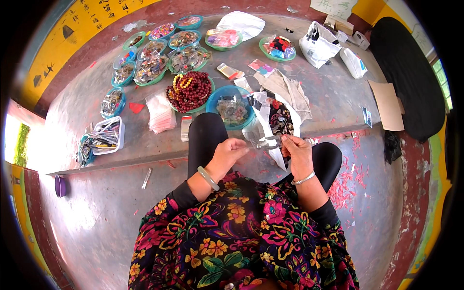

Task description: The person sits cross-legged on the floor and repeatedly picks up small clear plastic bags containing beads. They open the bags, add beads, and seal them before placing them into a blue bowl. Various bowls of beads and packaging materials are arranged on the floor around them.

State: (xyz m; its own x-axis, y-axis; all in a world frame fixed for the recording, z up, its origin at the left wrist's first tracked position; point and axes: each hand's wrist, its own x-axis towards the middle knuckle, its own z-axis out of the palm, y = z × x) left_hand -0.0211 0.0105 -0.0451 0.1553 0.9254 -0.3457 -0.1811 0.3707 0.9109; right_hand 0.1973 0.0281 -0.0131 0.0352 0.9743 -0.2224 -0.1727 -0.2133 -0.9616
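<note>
Between both hands, clear pouch [265,140], seemingly glossy

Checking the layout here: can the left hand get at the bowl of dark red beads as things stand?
Probably yes. The bowl of dark red beads sits just beyond the left hand, with only bare platform and the raised knee between. But that hand shares a small clear bag with the right hand, so its grip is occupied.

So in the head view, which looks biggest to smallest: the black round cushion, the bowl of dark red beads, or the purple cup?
1. Black round cushion
2. Bowl of dark red beads
3. Purple cup

The fisheye bends the edges, but the gaps look clear.
</note>
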